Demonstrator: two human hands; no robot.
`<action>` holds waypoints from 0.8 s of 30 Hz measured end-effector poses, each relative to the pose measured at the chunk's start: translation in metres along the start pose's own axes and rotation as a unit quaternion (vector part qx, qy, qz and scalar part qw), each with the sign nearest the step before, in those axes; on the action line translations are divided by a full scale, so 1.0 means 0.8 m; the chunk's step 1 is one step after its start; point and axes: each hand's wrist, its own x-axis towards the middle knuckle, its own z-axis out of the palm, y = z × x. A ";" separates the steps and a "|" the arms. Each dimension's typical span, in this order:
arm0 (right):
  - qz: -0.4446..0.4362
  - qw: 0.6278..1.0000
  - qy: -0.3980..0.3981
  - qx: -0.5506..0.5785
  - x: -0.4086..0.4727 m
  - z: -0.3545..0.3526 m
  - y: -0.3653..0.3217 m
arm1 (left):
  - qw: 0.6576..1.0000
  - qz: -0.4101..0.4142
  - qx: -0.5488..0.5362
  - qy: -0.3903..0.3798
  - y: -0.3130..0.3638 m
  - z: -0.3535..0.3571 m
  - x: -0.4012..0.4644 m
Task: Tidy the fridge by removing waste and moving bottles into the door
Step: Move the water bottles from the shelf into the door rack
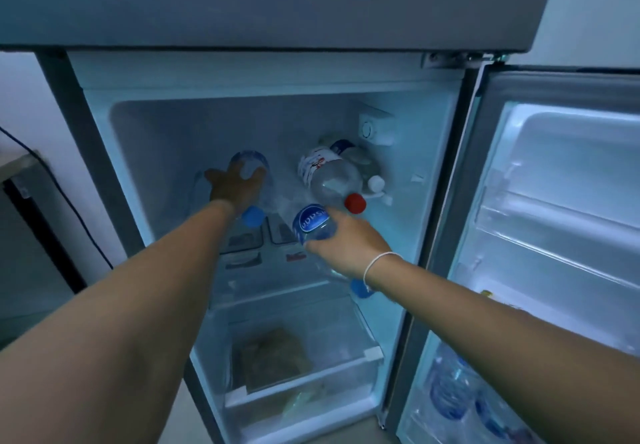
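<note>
The fridge stands open with several plastic bottles lying on its upper shelf. My left hand [237, 185] reaches deep in and grips a clear blue-capped bottle [251, 163] lying on the left of the shelf; its cap [253, 216] points toward me. My right hand [346, 244] holds a blue-labelled water bottle [311, 223] at the shelf's front, its blue cap [360, 287] showing below my wrist. A red-capped bottle [329, 175] lies on the right, with a white-capped bottle [375, 184] behind it.
The open door [561, 208] is on the right; its upper racks [554, 235] hold nothing visible, and the bottom rack holds blue-labelled bottles [453, 391]. A clear crisper drawer [304, 367] with a brownish bag sits below. A cable hangs along the left wall [69, 208].
</note>
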 end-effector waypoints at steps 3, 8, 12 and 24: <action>0.024 0.999 -0.029 -0.001 -0.035 -0.008 0.016 | 1.000 0.002 -0.013 -0.018 0.005 0.009 -0.012; 0.082 0.996 -0.021 -0.017 -0.067 -0.015 0.050 | 0.999 0.008 0.008 -0.043 0.021 0.031 -0.026; 0.119 0.992 -0.032 -0.027 -0.086 -0.023 0.066 | 0.999 0.008 0.020 -0.049 0.024 0.043 -0.026; 0.160 0.983 -0.079 -0.054 -0.106 -0.008 0.092 | 0.997 0.024 0.039 -0.060 0.013 0.042 0.009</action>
